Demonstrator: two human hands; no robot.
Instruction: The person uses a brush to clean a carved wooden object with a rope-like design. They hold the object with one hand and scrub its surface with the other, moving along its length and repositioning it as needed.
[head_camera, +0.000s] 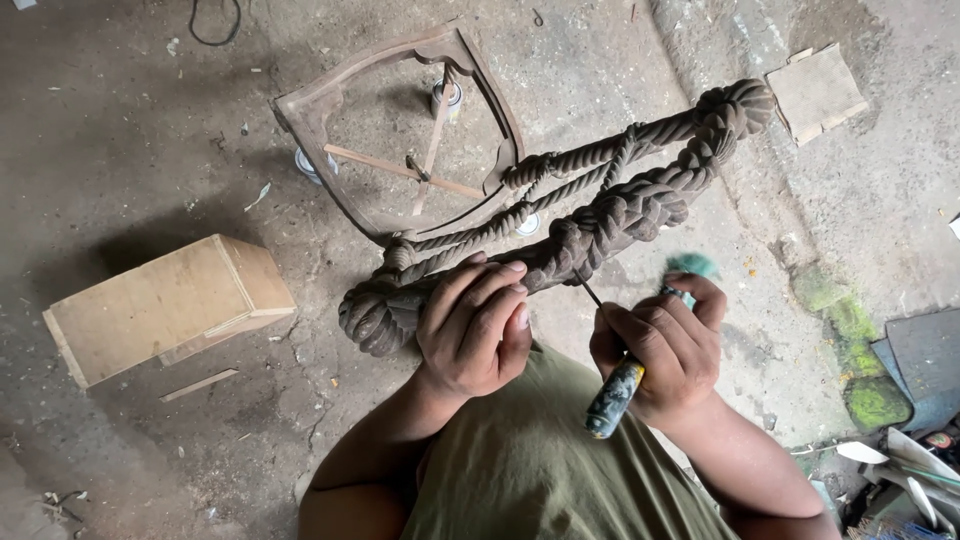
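The carved chair frame (560, 215) lies tipped on the dirt floor (130, 150), its rope-twist top rail across your lap and its seat frame (400, 120) further out; nothing clamps it, so it could probably roll or skid under pressure. Beside it on your left sits a plywood box (165, 305), well apart and no worry; a cardboard scrap (815, 92) lies far off at the upper right.

Your left hand (472, 325) wraps the twisted rail with fingers curled closed over it — close to where the tool works. Your right hand (660, 345) is closed tight on a mottled-handled tool (612, 398), its thin blade (590, 292) touching the carving's underside; a tuft of green cloth (690, 266) is pinched in the same fist.

If the blade slips off the rounded twist, it may run toward your left fingers or gouge the carving; the cloth could loosen your hold on the handle — keep it bunched clear.
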